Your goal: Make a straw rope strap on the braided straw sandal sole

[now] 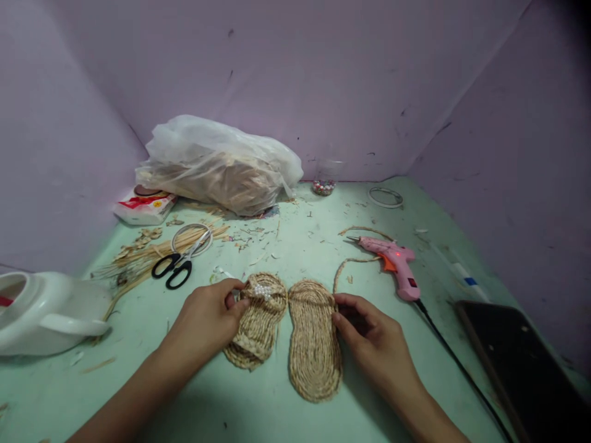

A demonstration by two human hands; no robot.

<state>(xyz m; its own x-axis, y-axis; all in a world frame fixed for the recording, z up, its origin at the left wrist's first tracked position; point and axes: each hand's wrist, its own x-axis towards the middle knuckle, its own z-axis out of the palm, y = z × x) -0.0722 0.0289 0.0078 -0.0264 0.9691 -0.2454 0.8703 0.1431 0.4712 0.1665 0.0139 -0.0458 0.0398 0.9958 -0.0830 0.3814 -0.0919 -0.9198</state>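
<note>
Two soles of coiled straw rope lie side by side on the green table. The left woven sole (258, 326) has a strap across its upper part with a white beaded ornament (262, 291). My left hand (207, 317) pinches its upper left edge between thumb and fingers. The right woven sole (314, 344) has a strand of rope across its upper part, running on from its right edge toward the glue gun. My right hand (373, 338) pinches that right edge. A pink glue gun (392, 261) with a lit red light lies beyond my right hand.
Black-handled scissors (178, 264), a white ring and straw strands lie at left, near a white jug (50, 314). Behind are a plastic bag (221, 166), a tissue pack (145, 209) and a cup of beads (324, 184). A dark phone (517, 369) and the gun's cord are at right.
</note>
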